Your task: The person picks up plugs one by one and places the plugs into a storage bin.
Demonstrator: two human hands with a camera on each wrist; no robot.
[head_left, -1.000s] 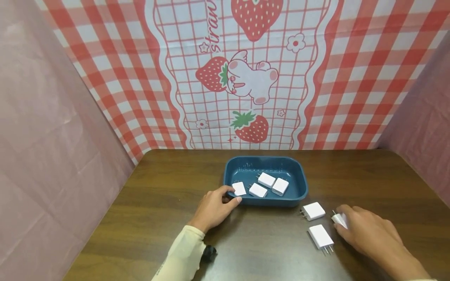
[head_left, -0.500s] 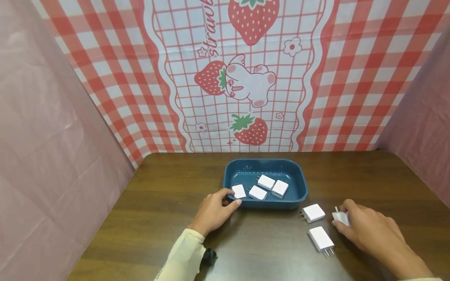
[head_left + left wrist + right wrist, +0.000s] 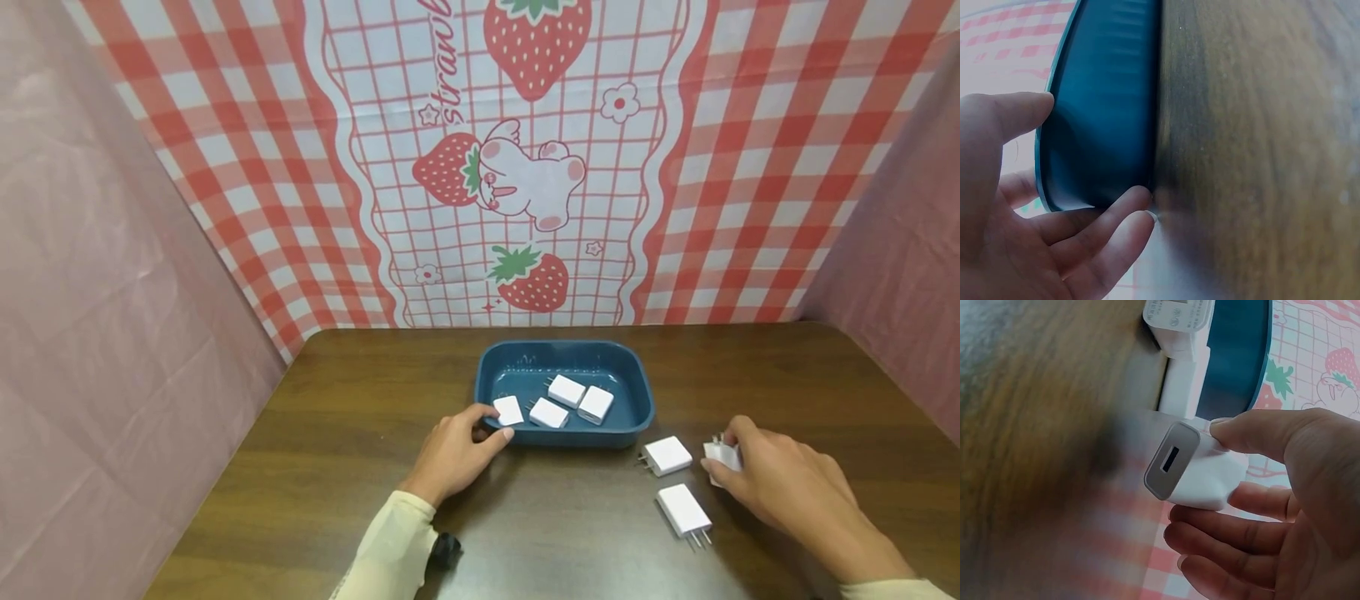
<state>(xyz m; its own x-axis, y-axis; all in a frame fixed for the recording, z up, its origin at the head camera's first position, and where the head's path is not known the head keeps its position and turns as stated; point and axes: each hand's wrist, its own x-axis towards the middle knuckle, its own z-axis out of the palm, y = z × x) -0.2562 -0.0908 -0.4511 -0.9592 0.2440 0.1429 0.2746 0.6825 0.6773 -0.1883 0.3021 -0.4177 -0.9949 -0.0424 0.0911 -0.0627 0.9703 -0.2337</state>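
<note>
In the head view, my left hand (image 3: 453, 457) holds the front left corner of a dark blue plastic tray (image 3: 581, 436). The left wrist view shows the thumb on the rim of the tray (image 3: 1097, 94) and the other fingers round its end wall. My right hand (image 3: 795, 485) pinches a white USB charger (image 3: 721, 457) to the right of the tray, prongs pointing away. Seen from the right wrist, the USB port of this charger (image 3: 1169, 461) faces the camera, between thumb and fingers. Several white chargers lie inside the tray, among them one charger (image 3: 507, 410) beside my left fingertips.
Two more white chargers, a nearer charger (image 3: 683, 511) and a farther charger (image 3: 667, 456), lie on the brown wooden table (image 3: 360, 383) between the tray and my right hand. A red checked strawberry cloth (image 3: 532, 183) hangs behind, and pink cloth (image 3: 135, 292) hangs at the sides.
My right hand has raised its charger slightly and turned it, so its broad face and prongs show more. The left hand keeps its place at the tray, and the head view has shifted slightly.
</note>
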